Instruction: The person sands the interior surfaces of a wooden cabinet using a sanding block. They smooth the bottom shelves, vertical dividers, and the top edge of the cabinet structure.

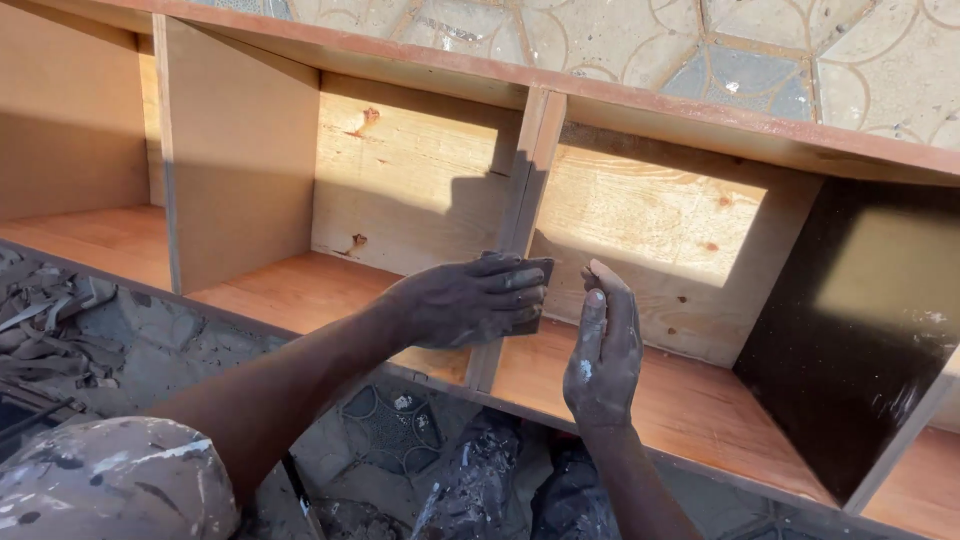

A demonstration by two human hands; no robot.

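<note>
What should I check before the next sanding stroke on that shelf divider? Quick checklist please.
1. Left hand grips the sanding pad: ok.
2. Pad lies against the divider: ok.
3. Right hand free, open beside the divider, holding nothing: ok.
4. Divider seated in the shelf unit: cannot tell, joint in shadow.
5. Pad's grit face condition: cannot tell, hidden under the fingers.
6. Floor below strewn with scraps: not ok.

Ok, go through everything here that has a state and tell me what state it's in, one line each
Left hand: pressing a dark sanding pad against the upright divider.
Right hand: open, empty, fingers up beside the divider.
Wooden shelf unit: lying on its side, compartments empty, part sunlit.
Dark end panel: finished dark, unlike the bare wood.
</note>
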